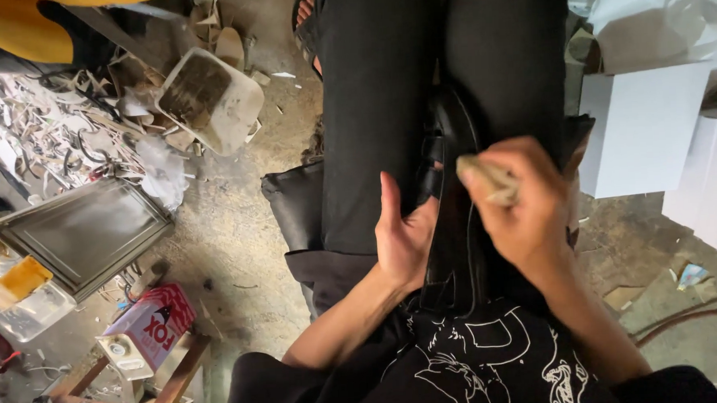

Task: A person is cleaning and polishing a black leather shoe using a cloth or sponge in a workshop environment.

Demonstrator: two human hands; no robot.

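Right grip (528, 206) closed around a tan block (486, 178) on the black shoe (454, 221); left grip (404, 236) clasping that shoe.

A cluttered workshop: offcut scraps (45, 130) and a dirty tub (209, 99) litter the concrete floor (231, 231).

black shoe (454, 221) half hidden between hands, tan lump (486, 180) blurred, yellow-clad person (20, 27) cut off

The black shoe (451, 141) looks like smooth, glossy leather. The small tan pad (487, 177) seems rough and matt. The trousers (378, 88) are matt black cloth. The floor (239, 239) is rough, dusty concrete. The tray (86, 231) appears dull grey metal; the white sheets (641, 129) look like smooth matt paper.
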